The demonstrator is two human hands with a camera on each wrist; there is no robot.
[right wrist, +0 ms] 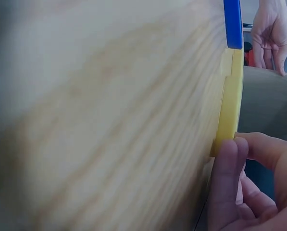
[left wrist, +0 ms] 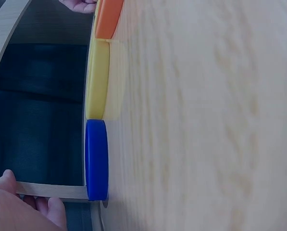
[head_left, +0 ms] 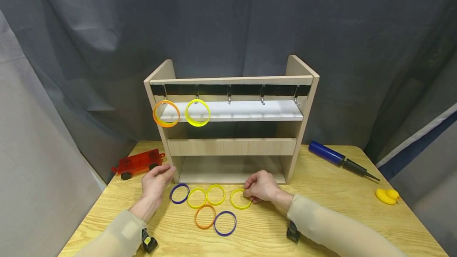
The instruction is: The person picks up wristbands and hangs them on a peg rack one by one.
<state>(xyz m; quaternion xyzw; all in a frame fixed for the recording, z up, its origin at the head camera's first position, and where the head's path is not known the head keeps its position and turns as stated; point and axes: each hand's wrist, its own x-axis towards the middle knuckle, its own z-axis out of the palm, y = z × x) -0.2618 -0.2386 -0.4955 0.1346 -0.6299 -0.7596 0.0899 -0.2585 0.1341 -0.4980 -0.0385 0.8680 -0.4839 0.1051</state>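
Observation:
My left hand (head_left: pixel 156 181) grips the lower left side panel of a wooden shelf rack (head_left: pixel 232 147). In the left wrist view, its thumb and fingers lie on opposite faces of the panel (left wrist: pixel 52 189). My right hand (head_left: pixel 263 186) pinches the edge of the rightmost yellow ring (head_left: pixel 241 208) in front of the rack. The right wrist view shows thumb and fingertips at that ring's end. Two more yellow rings (head_left: pixel 216 204), an orange ring (head_left: pixel 205 228) and two dark blue rings (head_left: pixel 225 234) lie on the table to its left.
Metal hooks (head_left: pixel 229 94) line the rack's top; an orange ring (head_left: pixel 154 116) and a yellow ring (head_left: pixel 197 124) hang at the left ones. A red toy wagon (head_left: pixel 139 162) stands left, a blue hand pump (head_left: pixel 326 153) and yellow rubber duck (head_left: pixel 385 196) right, all on the wooden table (head_left: pixel 321 193).

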